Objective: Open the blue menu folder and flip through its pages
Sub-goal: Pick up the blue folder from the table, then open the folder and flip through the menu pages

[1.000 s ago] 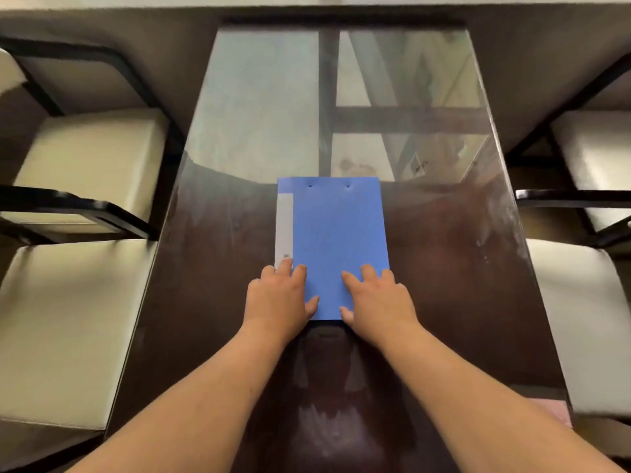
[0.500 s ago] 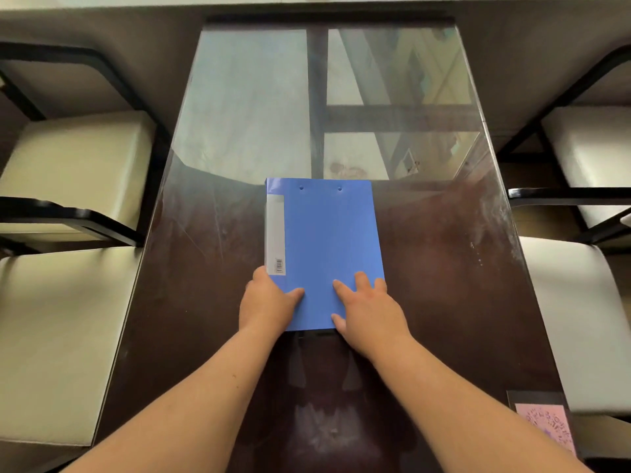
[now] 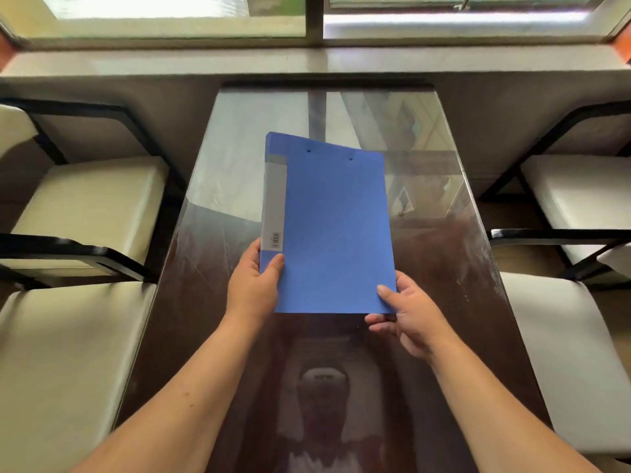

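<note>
Blue menu folder (image 3: 336,233) held shut above the glass-topped bench (image 3: 218,254), roughly over its middle, far edge tilted up and a little to the right. Grey spine label (image 3: 274,206) along the left edge, with a small barcode near its lower end; two small rivets (image 3: 330,154) near the top of the cover. Left hand (image 3: 252,288) clamped on the lower left corner at the spine, thumb lying on the front cover, fingers wrapped behind and out of sight. Right hand (image 3: 408,315) pinching the lower right corner, thumb on top of the cover, one finger visible just under the bottom edge. Cover closed, no pages showing. Whether the near edge touches the bench or floats just clear of it: hard to tell from this angle. Both bare forearms reaching in from the near side. Cream-cushioned chairs (image 3: 85,203) with dark frames on either side of the bench. Window (image 3: 314,15) with a pale sill across the far wall, its frame mirrored in the glass top.
</note>
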The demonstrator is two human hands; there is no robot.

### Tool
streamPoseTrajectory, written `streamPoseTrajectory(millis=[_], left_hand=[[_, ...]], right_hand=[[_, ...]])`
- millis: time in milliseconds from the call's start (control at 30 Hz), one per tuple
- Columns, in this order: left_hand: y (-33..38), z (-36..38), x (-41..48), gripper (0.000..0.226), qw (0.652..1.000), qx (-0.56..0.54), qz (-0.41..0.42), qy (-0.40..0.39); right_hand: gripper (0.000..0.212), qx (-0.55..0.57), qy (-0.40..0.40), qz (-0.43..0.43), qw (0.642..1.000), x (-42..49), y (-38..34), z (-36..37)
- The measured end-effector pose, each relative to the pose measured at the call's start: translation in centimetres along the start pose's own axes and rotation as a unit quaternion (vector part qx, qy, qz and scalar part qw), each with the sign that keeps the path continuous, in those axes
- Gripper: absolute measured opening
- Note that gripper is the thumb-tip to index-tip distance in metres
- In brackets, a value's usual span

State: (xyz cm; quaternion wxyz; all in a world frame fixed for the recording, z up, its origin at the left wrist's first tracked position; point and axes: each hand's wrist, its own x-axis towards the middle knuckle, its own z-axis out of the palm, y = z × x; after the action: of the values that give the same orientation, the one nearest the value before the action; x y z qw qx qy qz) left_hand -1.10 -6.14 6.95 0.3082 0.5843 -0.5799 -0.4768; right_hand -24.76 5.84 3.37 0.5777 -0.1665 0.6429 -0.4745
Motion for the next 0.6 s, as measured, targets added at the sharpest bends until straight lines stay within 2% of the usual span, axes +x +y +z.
streamPoseTrajectory(millis=[67,133,233,333,467,600], left_hand=[[2.0,-1.0,0.3,0.076,0.996,0.076,0.036,-0.002],[3.8,-1.7,-0.2,0.112,0.978,0.197,0.068,-0.021],[5.2,-2.7,-1.9,0.140,0.936,0.329,0.114,-0.044],[5.7,-3.8,-2.5,0.147,0.916,0.372,0.145,-0.047],[6.4,-4.7,-2.9,0.148,0.916,0.363,0.157,-0.063],[6.4,-5.0,-3.3,0.145,0.910,0.367,0.179,-0.069]], right_hand=[[0.030,0.032,-0.016,-0.045,0.998,-0.6,-1.9,0.3],[0.033,0.046,-0.022,-0.082,0.995,-1.4,-3.7,0.9],[0.034,0.041,-0.023,-0.118,0.992,-2.9,-5.7,1.4],[0.035,0.026,-0.038,-0.135,0.990,-4.5,-7.2,1.2],[0.038,-0.020,-0.058,-0.151,0.987,-6.1,-8.7,0.4],[0.034,0.038,-0.077,-0.134,0.987,-7.1,-9.9,0.5]])
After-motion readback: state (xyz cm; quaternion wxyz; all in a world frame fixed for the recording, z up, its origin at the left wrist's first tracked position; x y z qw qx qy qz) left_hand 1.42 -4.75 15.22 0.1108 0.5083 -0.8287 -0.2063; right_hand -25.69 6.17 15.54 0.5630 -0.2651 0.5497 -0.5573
